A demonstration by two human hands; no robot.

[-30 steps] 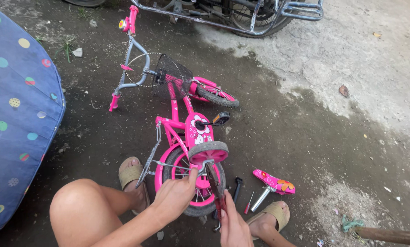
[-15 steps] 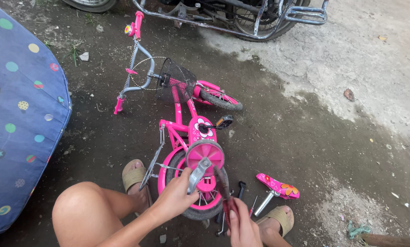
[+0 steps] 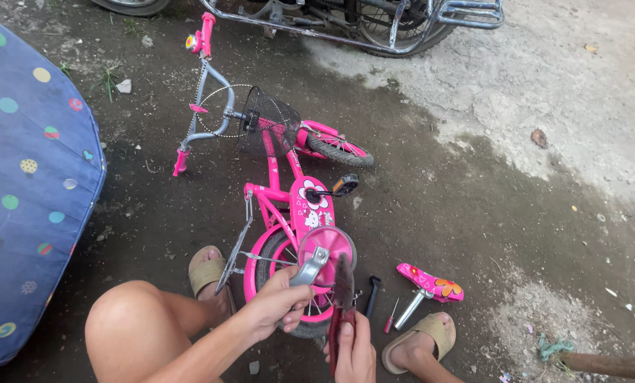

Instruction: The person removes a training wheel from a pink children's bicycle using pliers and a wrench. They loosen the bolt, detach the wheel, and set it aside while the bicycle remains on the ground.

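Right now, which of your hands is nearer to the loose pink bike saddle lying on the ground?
Right. The right hand, holding a red-handled tool, sits just left of the saddle. The left hand is farther away, gripping the metal bracket at the rear wheel.

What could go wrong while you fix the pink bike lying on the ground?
The left hand grips the grey training-wheel bracket close to the rear wheel spokes, so fingers might get pinched if something slips. The right hand holds red-handled pliers right beside it, which could slip toward the other hand. The small screwdriver lies loose by the sandal and might get stepped on.
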